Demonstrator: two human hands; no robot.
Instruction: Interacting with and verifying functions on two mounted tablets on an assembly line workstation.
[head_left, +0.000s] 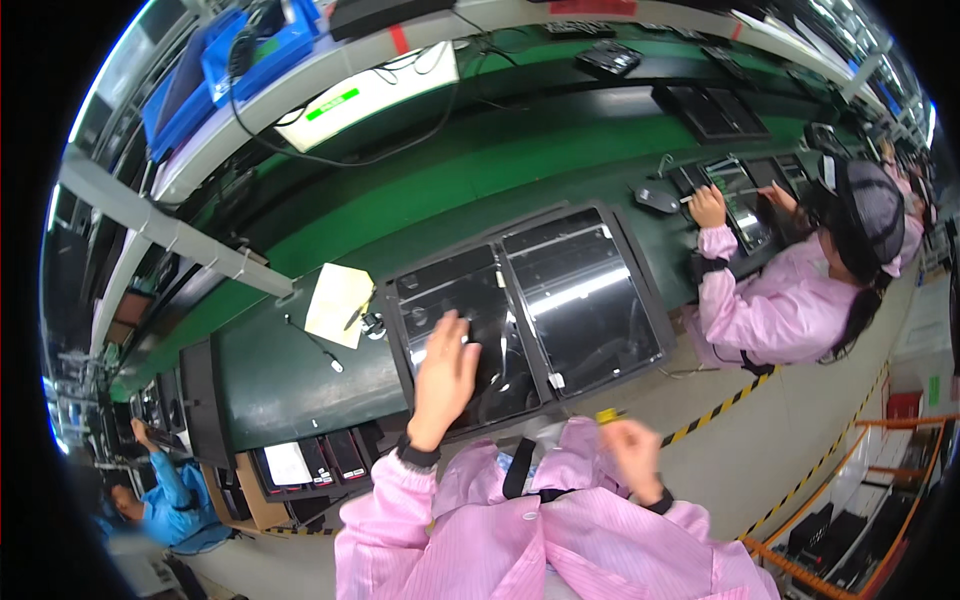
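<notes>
My left hand is over the left one of two glossy black panels, fingers stretched out; whether it presses on the surface I cannot tell. Both panels lie side by side in a black tray on the bench. The right panel reflects a bright streak of light. My right hand, somewhat blurred, is off the near edge of the tray, above my lap. Its fingers are closed on a small yellow thing whose kind does not show.
Left of the tray lie a yellow paper sheet and a thin cable. Black devices sit at the near left edge. A co-worker in pink works at the right, beside a mouse. Overhead runs a metal shelf frame.
</notes>
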